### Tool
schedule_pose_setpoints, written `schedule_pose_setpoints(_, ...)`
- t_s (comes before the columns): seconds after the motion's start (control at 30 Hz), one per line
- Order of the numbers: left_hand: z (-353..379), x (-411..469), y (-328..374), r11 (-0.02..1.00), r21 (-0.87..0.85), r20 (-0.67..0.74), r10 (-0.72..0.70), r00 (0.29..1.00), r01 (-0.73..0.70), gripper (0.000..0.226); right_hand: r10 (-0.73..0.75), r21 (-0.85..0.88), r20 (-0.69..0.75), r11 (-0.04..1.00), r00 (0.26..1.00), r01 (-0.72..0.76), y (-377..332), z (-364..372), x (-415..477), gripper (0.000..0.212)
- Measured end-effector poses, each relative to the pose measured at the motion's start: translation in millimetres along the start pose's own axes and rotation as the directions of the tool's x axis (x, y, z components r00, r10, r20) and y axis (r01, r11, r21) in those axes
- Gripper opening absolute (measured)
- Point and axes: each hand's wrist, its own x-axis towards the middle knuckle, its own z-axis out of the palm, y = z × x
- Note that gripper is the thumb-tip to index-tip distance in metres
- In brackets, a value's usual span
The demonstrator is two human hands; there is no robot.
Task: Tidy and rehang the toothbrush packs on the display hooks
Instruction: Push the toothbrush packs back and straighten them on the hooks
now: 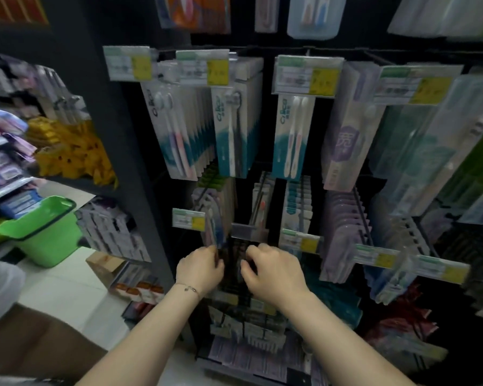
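- My left hand and right hand are close together, fingers curled on either side of the dark toothbrush packs, low in the middle of the display board.
- I can't make out the hook under the clear tag holder; if I miss it, packs could drop.
- My left fingers are just beside the purple packs; a nudge could skew them.
- At the left edge, a green basket sits on the pale floor.

A narrow dark gap is showing between the lower toothbrush packs, a clear tag holder jutting across its lower end and price tags crowding both sides
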Motion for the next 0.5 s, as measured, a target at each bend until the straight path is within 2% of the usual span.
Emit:
schedule_pose_setpoints(0.2, 2, 16, -23, 0.996, -0.034, 0.052, -0.083, 0.995, 0.085, 0.017, 0.032, 0.043, 0.063, 0.998, 0.998, -0.035, -20, 38, 13, 0.026)
schedule_pose_setpoints(0.5, 12, 39, -56, 0.94, -0.255, 0.091, -0.209, 0.974, 0.226, 0.042, 0.187, 0.132, 0.227, 0.966, 0.956, -0.22, -21, 93, 25, 0.027)
